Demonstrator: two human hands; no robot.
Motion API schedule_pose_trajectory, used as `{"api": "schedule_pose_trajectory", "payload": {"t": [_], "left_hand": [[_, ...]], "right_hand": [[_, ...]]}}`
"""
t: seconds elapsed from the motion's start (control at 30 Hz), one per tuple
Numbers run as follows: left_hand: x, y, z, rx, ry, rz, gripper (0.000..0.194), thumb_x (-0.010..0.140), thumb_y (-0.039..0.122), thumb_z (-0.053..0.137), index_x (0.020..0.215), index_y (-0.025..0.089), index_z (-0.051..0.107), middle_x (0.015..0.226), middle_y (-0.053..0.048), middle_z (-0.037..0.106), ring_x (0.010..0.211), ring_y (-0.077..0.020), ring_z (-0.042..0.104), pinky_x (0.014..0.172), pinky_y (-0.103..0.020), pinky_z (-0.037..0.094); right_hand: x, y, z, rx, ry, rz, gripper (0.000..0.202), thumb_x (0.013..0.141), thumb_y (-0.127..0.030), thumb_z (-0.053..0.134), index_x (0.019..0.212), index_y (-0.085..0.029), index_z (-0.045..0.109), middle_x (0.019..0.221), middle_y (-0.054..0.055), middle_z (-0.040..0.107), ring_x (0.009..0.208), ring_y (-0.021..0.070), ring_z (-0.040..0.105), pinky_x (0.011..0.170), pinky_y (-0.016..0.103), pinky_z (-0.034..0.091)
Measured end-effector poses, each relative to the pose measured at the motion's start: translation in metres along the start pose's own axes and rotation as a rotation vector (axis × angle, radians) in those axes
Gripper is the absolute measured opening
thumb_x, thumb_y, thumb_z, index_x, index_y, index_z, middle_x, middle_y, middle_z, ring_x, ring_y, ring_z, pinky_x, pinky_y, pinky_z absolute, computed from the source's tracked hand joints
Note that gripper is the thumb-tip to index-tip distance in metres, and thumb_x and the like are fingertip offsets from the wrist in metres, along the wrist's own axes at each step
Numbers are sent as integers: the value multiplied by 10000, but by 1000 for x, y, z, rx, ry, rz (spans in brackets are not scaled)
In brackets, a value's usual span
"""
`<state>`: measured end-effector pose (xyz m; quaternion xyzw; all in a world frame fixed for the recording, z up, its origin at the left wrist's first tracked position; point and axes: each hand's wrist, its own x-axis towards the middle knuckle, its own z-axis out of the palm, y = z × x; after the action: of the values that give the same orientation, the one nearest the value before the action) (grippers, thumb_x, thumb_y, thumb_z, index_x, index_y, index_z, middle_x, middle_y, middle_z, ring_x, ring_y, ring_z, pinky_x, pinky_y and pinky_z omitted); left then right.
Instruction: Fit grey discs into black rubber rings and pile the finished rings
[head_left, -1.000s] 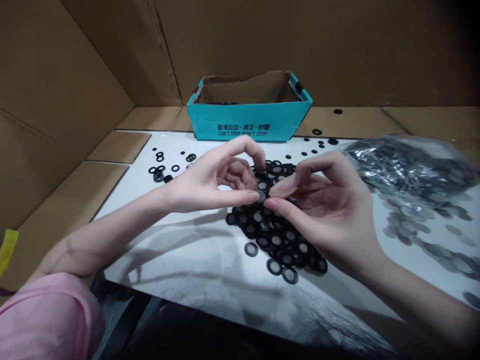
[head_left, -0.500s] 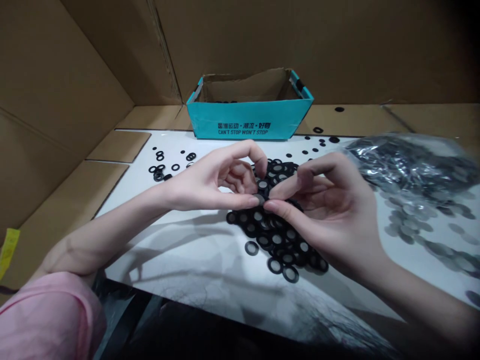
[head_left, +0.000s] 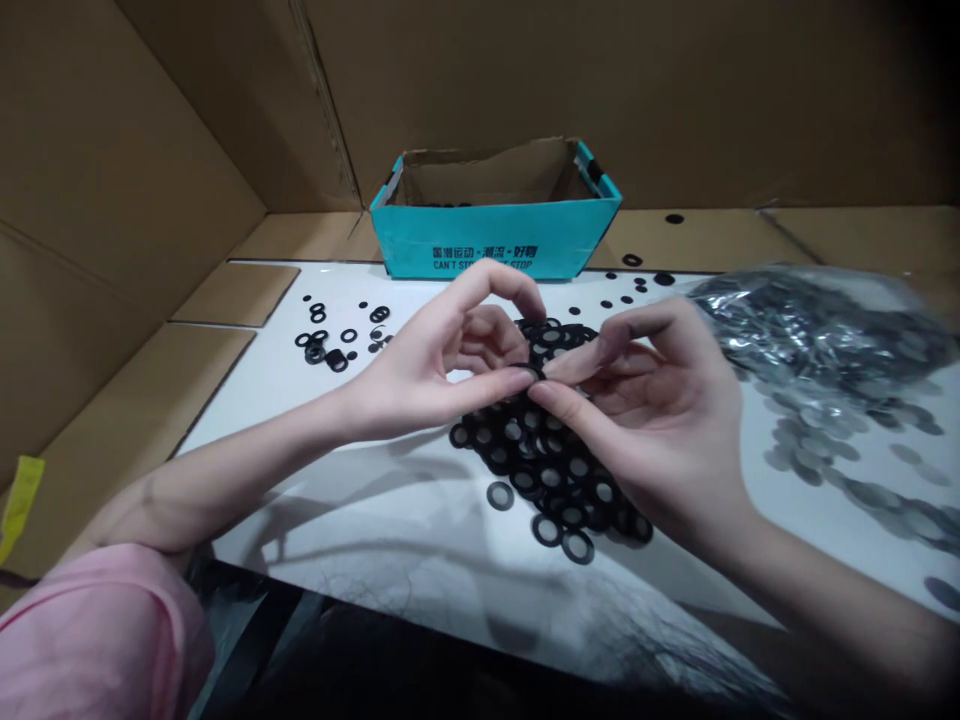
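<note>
My left hand [head_left: 469,360] and my right hand [head_left: 660,400] meet above a pile of flat black rings [head_left: 550,477] with pale grey centres. Thumb and fingers of both hands pinch one black ring [head_left: 531,370] from its two sides. It is seen nearly edge-on and partly covered by the fingertips, so its centre cannot be made out. Right below the hands, the pile spreads over the white table surface [head_left: 360,520]. A few rings lie at its near edge, one of them a single ring [head_left: 500,496] slightly apart.
A turquoise open box [head_left: 495,240] stands behind the hands, with some black pieces inside. At right lies a clear plastic bag [head_left: 817,325] of dark pieces, with translucent grey discs [head_left: 814,440] before it. Loose black rings [head_left: 316,345] lie left. Cardboard walls [head_left: 480,80] enclose the table.
Both hands have risen slightly with the pinched ring, which has tilted from showing its pale face to nearly edge-on. The left fingertips have moved a little to the right.
</note>
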<state>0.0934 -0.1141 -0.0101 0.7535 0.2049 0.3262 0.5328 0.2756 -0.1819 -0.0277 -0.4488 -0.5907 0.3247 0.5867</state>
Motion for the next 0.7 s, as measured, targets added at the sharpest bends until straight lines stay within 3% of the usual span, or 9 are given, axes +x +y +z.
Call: {"api": "schedule_pose_trajectory", "payload": {"t": [0.13,0.27,0.33,0.43,0.53,0.7], "left_hand": [[0,10,-11,114,-124,62,294,869,152,723,1067,206,512,948,0,634,813,-79,640,670,-176,536],[0,20,-17,310,-219,53,309,876,81,658,1144,184,545,1081,-50,678,795,-72,641,703,-194,561],[-1,21,-15,366,-209,66,314,878,69,643,1158,184,557,1140,-60,683,797,-66,639,711,-189,564],[-2,15,-11,320,-136,107,287,882,111,677,1131,176,549,1148,-63,678,822,-67,648,701,-172,564],[-3,5,-5,205,-57,102,304,883,163,720,1117,187,528,1001,-19,670,851,-76,671,713,-158,569],[-3,-1,-3,82,-16,52,350,856,189,762,1079,232,495,860,36,656,780,-74,667,686,-156,562]], "right_hand": [[-1,2,1,54,-29,1,412,797,-182,812,888,-250,416,731,-52,609,686,123,692,711,254,634],[3,7,0,38,-195,1,351,786,-192,820,895,-232,490,772,-30,622,706,126,695,658,231,621],[5,7,-1,17,-224,-16,347,770,-187,825,909,-226,509,792,-30,614,718,122,694,645,218,612],[8,6,-3,-23,-168,-37,347,766,-144,806,881,-228,489,748,-47,597,706,110,687,648,202,603],[9,5,-4,-2,-128,-24,367,761,-117,804,852,-232,468,689,-59,607,662,102,672,628,192,589],[8,5,-3,46,-107,18,473,716,-247,913,828,-234,454,661,-59,609,623,116,655,601,225,586]]}}
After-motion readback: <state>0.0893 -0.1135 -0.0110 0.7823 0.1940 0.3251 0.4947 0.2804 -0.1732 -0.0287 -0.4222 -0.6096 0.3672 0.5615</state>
